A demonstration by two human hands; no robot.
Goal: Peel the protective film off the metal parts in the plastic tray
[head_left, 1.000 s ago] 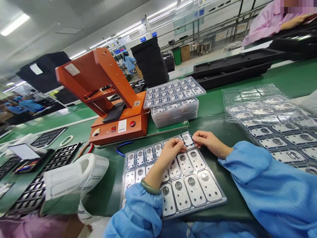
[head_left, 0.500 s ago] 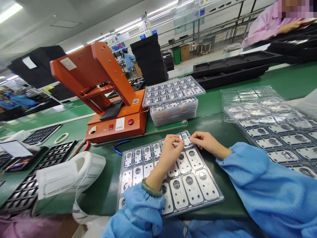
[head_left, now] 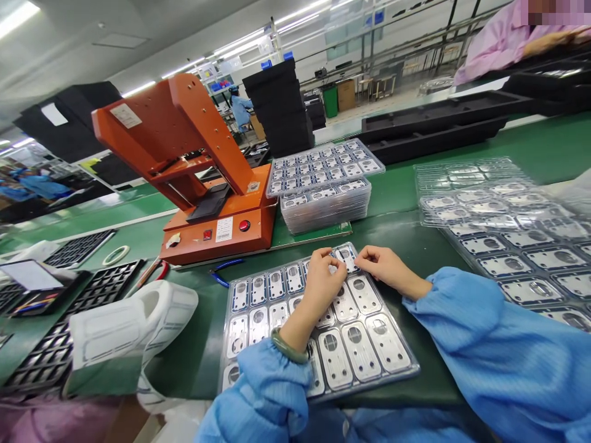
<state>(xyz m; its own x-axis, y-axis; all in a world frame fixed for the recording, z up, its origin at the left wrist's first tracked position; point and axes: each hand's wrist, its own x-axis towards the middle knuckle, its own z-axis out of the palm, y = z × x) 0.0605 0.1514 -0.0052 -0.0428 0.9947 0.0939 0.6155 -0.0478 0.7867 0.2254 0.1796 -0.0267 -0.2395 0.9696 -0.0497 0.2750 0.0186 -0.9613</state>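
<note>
A clear plastic tray [head_left: 410, 370] lies in front of me, with silvery metal plates in rows of pockets. Each plate has a round window and small dark holes. At the tray's far right corner, my two hands meet over one blue-edged metal plate [head_left: 346, 255]. My left hand [head_left: 325, 280] is closed in a pinch at the plate's left side. Thumb and fingers of my right hand [head_left: 381, 266] are pinched together at its right edge. Whatever is between the fingertips of either hand is too small or hidden to make out.
An orange press [head_left: 217, 240] stands behind the tray, beside stacked filled trays [head_left: 325, 209]. More plates lie in a tray [head_left: 512, 264] at right. A roll of white label film [head_left: 111, 326], blue-handled pliers [head_left: 221, 274] and a black grid tray [head_left: 104, 289] are at left.
My left hand has shifted slightly to the right along the plate, its wrist following. My right hand stays at the same corner. The view has moved slightly.
</note>
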